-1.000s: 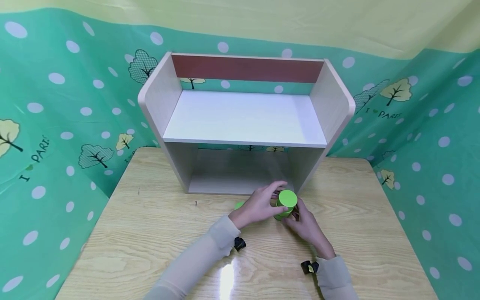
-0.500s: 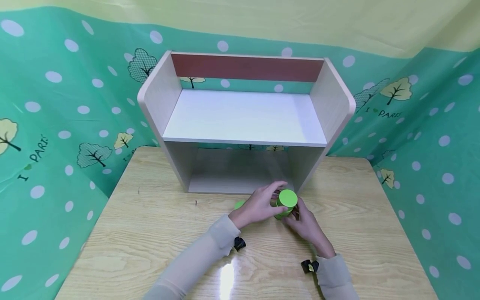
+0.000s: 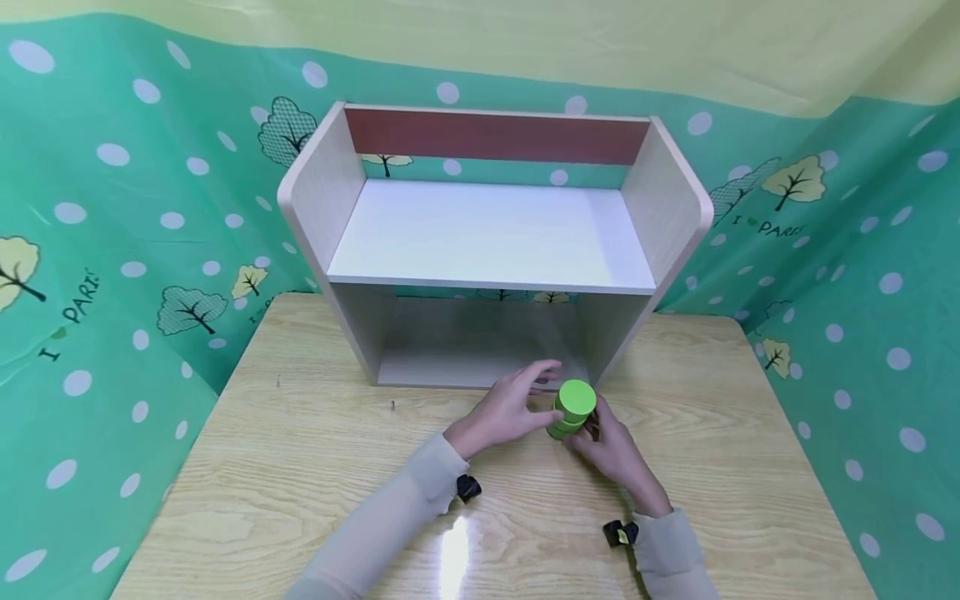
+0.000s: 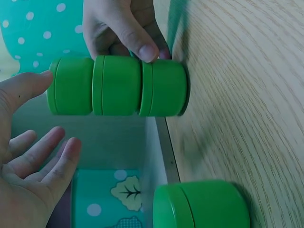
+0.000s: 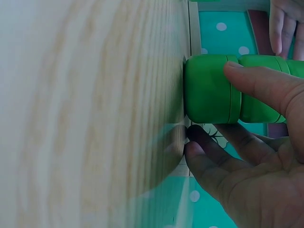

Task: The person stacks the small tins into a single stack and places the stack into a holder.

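Three green round lidded jars point(image 4: 116, 85) stand stacked on the table in front of the shelf's right side. My left hand point(image 3: 502, 410) is beside the top jar point(image 4: 71, 85) with fingers spread. Its thumb tip is at that jar's edge, though I cannot tell whether it touches, and its other fingers are off the stack. My right hand point(image 3: 611, 446) holds the bottom jar point(image 5: 209, 90), thumb on one side and fingers around the other. Another green jar point(image 4: 199, 204) stands apart on the table; my left hand and arm hide it in the head view.
A pale two-tier shelf unit point(image 3: 487, 233) with a dark red back rail stands at the back of the wooden table point(image 3: 300, 467). A green dotted curtain point(image 3: 112, 250) hangs behind and along both sides. Black straps point(image 3: 468, 487) show at both wrists.
My left hand has moved slightly left, away from the stack, and now covers the separate jar in the head view. My right hand has stayed in place at the stack.
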### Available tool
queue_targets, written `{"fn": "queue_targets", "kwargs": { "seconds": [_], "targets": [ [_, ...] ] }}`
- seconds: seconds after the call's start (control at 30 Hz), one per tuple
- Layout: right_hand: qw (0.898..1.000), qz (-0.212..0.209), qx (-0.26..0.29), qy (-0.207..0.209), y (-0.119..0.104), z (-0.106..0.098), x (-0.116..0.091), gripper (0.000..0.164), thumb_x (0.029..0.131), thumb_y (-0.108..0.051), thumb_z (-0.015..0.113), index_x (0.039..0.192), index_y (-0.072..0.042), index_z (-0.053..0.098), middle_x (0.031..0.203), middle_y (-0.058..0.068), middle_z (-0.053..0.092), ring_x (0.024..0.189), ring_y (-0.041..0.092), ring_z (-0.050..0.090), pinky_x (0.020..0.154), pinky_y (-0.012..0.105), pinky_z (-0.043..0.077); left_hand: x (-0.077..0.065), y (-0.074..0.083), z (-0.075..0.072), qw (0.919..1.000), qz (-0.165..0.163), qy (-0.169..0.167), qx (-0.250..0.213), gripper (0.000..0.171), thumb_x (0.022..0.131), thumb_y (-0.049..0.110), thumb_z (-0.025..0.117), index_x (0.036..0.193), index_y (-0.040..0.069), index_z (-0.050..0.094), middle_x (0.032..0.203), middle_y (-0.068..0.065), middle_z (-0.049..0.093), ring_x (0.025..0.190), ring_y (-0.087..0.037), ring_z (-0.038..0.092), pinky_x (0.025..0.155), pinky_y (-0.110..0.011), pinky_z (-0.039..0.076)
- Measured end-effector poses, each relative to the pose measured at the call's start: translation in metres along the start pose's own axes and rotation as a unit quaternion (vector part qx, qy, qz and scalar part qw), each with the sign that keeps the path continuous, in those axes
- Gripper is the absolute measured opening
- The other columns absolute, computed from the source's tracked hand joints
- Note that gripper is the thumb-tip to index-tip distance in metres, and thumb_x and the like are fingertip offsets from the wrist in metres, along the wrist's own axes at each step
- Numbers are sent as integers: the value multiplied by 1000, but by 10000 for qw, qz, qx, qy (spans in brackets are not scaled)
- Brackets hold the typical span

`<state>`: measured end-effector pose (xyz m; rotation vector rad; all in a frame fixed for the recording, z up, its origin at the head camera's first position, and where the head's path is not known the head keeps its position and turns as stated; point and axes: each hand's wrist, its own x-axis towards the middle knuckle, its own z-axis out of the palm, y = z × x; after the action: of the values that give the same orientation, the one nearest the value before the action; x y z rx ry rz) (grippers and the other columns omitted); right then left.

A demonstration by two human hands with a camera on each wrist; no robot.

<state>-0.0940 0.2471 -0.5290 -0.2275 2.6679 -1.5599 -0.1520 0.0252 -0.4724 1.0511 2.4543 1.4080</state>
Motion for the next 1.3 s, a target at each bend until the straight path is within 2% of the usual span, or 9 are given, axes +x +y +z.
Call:
{"fn": "queue_targets", "kwargs": {
  "seconds": [0.23,0.73,0.87,1.1,1.3],
  "targets": [
    [9998,-176,107,62,0,2,-2,70,85,3,76,143,7,36,141,35,46,130,47,46,106,53,42,-10,-2,-8,9996,-25,178,-235,74,88,20,80,150,13,39,137,-10,58,121,-19,58,99,-31,52],
    [9999,-73,122,37,1,1,-2,74,83,4,77,145,5,36,140,31,49,129,43,49,106,51,44,-39,-12,-23,9970,-400,582,-322,73,88,24,80,149,12,42,138,-6,57,124,-24,56,103,-34,50],
    [9999,-13,110,7,1,1,-2,74,84,3,77,145,4,36,141,30,48,130,43,48,107,50,43,-46,-17,-27,9959,-454,648,-435,72,87,20,81,148,10,43,138,-7,57,126,-28,55,104,-34,49],
    [10000,49,7,-16,1,0,-2,74,85,0,78,146,3,36,142,29,48,130,42,48,107,51,43,-57,-24,-32,9951,-564,713,-389,72,87,18,81,147,9,44,139,-8,57,127,-22,54,106,-34,47],
    [10000,51,5,-22,0,0,-1,74,87,-3,77,147,2,35,141,29,48,130,42,48,107,52,43,-67,-33,-35,9939,-506,731,-656,71,88,14,79,148,10,42,139,-16,56,128,-26,53,108,-41,46]
  ]
}}
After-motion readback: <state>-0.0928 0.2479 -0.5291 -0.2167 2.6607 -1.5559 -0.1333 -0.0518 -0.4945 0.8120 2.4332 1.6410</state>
